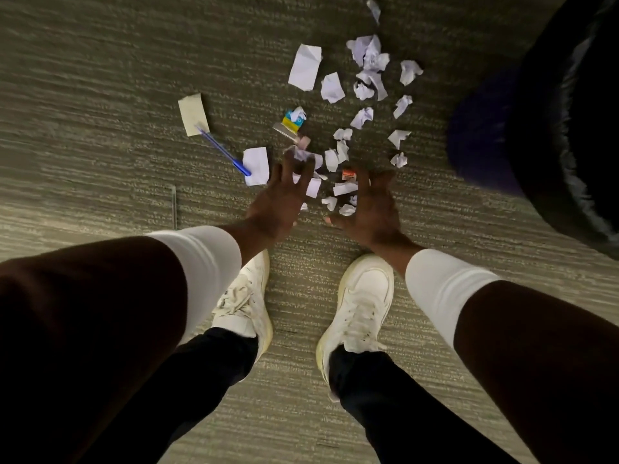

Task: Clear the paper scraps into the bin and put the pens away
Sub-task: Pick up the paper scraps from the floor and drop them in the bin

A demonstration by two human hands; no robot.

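Several white paper scraps (pixel 368 58) lie scattered on the carpet ahead of my feet, some flat, some crumpled. A blue pen (pixel 222 150) lies at the left of the pile, its tip on a yellowish note (pixel 193 113). My left hand (pixel 281 199) hovers over the nearest scraps with fingers spread and nothing in it. My right hand (pixel 371 209) is beside it, also spread, palm down over small scraps (pixel 345 188). A dark bin (pixel 552 135) lined with a black bag stands at the right.
A small colourful wrapper (pixel 292 121) and a small orange item (pixel 348 175) lie among the scraps. A thin dark stick-like thing (pixel 174 205) lies on the carpet at the left. My white shoes (pixel 361 306) stand just behind the pile.
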